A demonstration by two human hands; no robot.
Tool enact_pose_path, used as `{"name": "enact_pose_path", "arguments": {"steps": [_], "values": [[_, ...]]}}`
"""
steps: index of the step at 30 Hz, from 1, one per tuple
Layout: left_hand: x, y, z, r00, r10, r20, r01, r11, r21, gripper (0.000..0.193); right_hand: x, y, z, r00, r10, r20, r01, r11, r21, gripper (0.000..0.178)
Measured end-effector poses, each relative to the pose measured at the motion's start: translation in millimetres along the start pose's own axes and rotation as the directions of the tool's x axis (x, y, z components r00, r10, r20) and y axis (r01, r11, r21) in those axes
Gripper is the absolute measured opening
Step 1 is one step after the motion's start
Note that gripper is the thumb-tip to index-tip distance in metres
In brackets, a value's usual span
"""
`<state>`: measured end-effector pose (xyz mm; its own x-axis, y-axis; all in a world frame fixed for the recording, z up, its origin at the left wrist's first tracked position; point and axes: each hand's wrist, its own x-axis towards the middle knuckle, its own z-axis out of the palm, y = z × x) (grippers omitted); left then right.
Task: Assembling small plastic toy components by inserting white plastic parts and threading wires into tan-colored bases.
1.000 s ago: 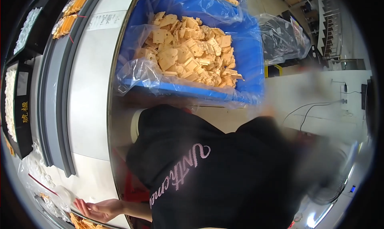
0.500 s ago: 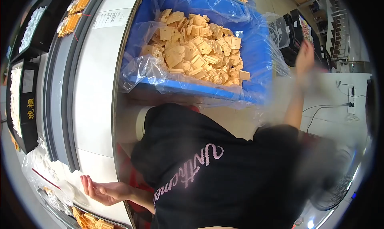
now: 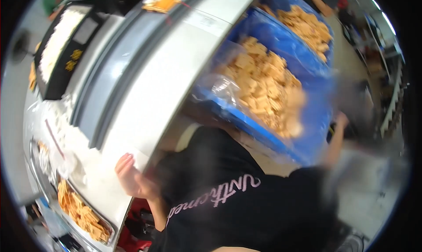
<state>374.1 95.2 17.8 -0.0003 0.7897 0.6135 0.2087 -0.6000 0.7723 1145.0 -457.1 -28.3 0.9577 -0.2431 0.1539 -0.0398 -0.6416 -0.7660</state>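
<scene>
My left hand (image 3: 134, 177) is raised at the near edge of the white table (image 3: 147, 93), fingers stretched out and nothing held. At the far right, my right hand (image 3: 340, 120) is smeared by motion beside a dark, blurred shape (image 3: 358, 104); its fingers cannot be made out. Between my arms stands a blue bin (image 3: 246, 122) lined with clear plastic. A heap of cream-coloured plastic parts (image 3: 268, 89) fills much of it, and neither hand touches them.
Grey rails (image 3: 112, 71) run along the table. A black box of white pieces (image 3: 52, 82) stands beyond them, and a tray of orange parts (image 3: 83, 214) lies at the near left. Farther back are a second heap of cream parts (image 3: 305, 27) and another person's arm (image 3: 318, 1).
The whole view has turned, so the table slants and the blue bin sits farther right. My right hand has come away from the black boxes, lower in the picture. My left hand stays open.
</scene>
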Motion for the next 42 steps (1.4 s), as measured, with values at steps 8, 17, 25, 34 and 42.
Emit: {"name": "enact_pose_path", "arguments": {"steps": [8, 17, 25, 34, 42], "values": [[27, 31, 32, 0.996, 0.017, 0.087, -0.016, 1.000, -0.014, 0.019, -309, -425, 135, 0.454, -0.891, -0.003, 0.852, 0.433, 0.293, 0.013], [37, 35, 33, 0.980, -0.129, 0.149, 0.130, 0.992, 0.008, 0.023, -511, -599, 352, -0.613, -0.777, 0.144, 0.702, -0.452, 0.550, 0.011], [39, 22, 31, 0.957, -0.248, 0.150, 0.267, 0.956, -0.120, 0.019, -513, -603, 377, -0.647, -0.705, 0.290, 0.729, -0.460, 0.506, 0.004], [46, 29, 34, 0.904, -0.401, 0.147, 0.426, 0.864, -0.269, 0.027, -567, -603, 326, -0.602, -0.792, 0.104, 0.751, -0.517, 0.409, 0.011], [62, 44, 61, 0.638, -0.433, 0.637, 0.725, 0.059, -0.686, 0.069, -618, -497, 188, -0.696, -0.718, -0.015, 0.549, -0.546, 0.633, 0.013]]}}
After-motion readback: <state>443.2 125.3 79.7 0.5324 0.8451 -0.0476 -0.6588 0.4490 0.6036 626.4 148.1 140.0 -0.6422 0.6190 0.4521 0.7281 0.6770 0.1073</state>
